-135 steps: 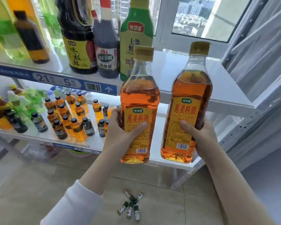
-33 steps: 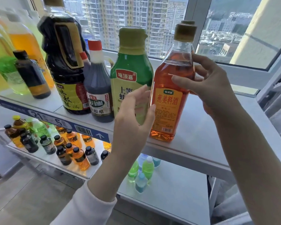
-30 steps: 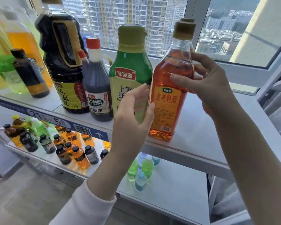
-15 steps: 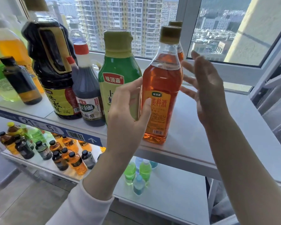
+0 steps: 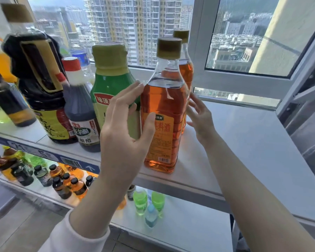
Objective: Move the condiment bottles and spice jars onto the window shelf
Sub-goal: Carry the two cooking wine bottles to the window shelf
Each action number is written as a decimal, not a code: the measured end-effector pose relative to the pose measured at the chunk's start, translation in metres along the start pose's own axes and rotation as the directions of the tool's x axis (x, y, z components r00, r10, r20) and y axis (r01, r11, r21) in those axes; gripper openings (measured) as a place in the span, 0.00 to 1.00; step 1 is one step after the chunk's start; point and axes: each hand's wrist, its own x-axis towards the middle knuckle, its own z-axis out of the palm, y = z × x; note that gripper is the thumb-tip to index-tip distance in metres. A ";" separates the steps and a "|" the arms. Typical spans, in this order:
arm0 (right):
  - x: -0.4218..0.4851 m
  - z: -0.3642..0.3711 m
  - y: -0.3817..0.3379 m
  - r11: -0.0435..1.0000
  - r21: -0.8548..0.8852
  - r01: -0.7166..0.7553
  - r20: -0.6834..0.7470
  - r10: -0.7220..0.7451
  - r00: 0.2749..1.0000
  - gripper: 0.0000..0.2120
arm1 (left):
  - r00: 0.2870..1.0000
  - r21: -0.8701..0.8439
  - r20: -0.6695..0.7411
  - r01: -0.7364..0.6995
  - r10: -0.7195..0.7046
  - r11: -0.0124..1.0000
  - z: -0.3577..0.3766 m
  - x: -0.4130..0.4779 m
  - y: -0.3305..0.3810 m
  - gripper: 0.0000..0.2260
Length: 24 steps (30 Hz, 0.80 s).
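Two amber cooking-wine bottles with tan caps stand upright on the white window shelf [image 5: 247, 142]. The front bottle [image 5: 164, 106] is near the shelf's front edge, and the rear bottle [image 5: 186, 73] stands right behind it by the window frame. My left hand [image 5: 124, 128] hovers at the front bottle's left side with its fingers apart; the thumb lies over the label, and no grip shows. My right hand [image 5: 200, 115] is spread open to the right of both bottles, holding nothing.
Left of the amber bottles stand a green-labelled bottle [image 5: 109, 91], a dark vinegar bottle [image 5: 80, 110] and a large soy sauce jug [image 5: 38, 79]. Several small bottles [image 5: 62, 184] and small green ones [image 5: 145, 199] sit on the lower shelf. The shelf surface to the right is bare.
My right hand has come off the front amber bottle and dropped lower beside it. Both bottles, carried in my hands earlier, now stand on the shelf. My left hand has closed in on the bottle.
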 end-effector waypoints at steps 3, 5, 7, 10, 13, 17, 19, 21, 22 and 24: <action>0.005 0.000 0.003 0.999 0.043 0.002 -0.029 -0.001 1.000 0.25 | 1.000 0.005 0.008 0.006 -0.006 1.000 0.001 0.001 0.000 0.17; 0.006 0.001 0.004 0.998 0.056 0.000 -0.040 0.002 0.999 0.25 | 1.000 0.014 0.011 0.003 -0.003 1.000 0.003 0.001 0.000 0.17; 0.006 0.001 0.006 0.998 0.070 -0.001 -0.045 0.004 0.999 0.24 | 1.000 0.020 0.011 -0.006 0.006 1.000 0.004 0.001 -0.001 0.17; 0.007 0.001 0.006 0.997 0.073 -0.008 -0.044 0.012 0.999 0.24 | 1.000 0.033 0.014 -0.022 0.022 0.999 0.006 0.001 -0.001 0.16; 0.006 0.004 0.006 0.997 0.070 -0.011 -0.053 0.015 0.998 0.24 | 1.000 0.050 0.008 -0.030 0.030 0.998 0.007 0.000 -0.001 0.16; 0.004 0.007 0.006 0.998 0.060 -0.002 -0.067 0.006 0.998 0.24 | 1.000 0.060 0.010 -0.027 0.026 0.998 0.008 0.000 0.000 0.16; 0.003 0.007 0.006 0.998 0.060 -0.006 -0.066 0.010 0.998 0.24 | 1.000 0.075 0.013 -0.028 0.027 0.997 0.008 0.000 -0.001 0.16; 0.002 0.007 0.006 0.998 0.056 -0.012 -0.054 0.015 0.998 0.24 | 1.000 0.083 0.014 -0.028 0.027 0.996 0.009 0.000 -0.001 0.16; 0.000 0.007 0.006 0.999 0.050 -0.013 -0.045 0.015 0.999 0.24 | 1.000 0.082 0.014 -0.026 0.025 0.996 0.009 0.000 -0.001 0.16; -0.005 0.008 0.004 0.999 0.037 -0.016 -0.038 0.018 0.999 0.22 | 1.000 0.075 0.016 -0.020 0.019 0.997 0.009 -0.001 -0.001 0.16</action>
